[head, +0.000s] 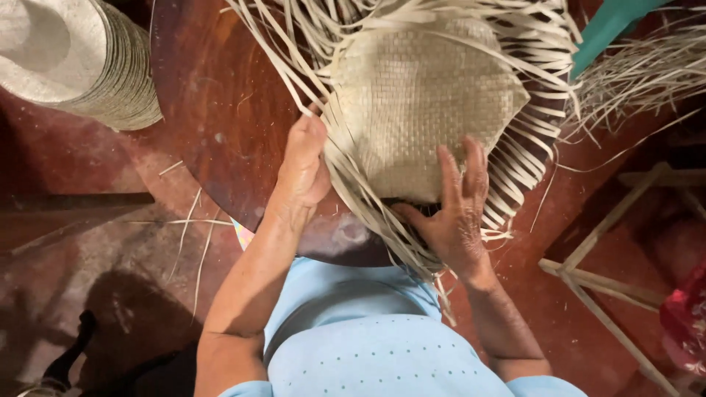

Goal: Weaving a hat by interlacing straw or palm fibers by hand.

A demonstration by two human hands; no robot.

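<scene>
Woven straw piece (426, 103), half-finished with loose strands fanning from its edges, lying on a round dark wooden table (220, 110). Left hand (305, 165) at its left edge, fingers curled closed and pinching loose strands (294, 88); right hand (456, 213) pressed flat on the weave, fingers spread open, gripping nothing. Stack of pale woven hats (81, 59) at upper left, well apart.
</scene>
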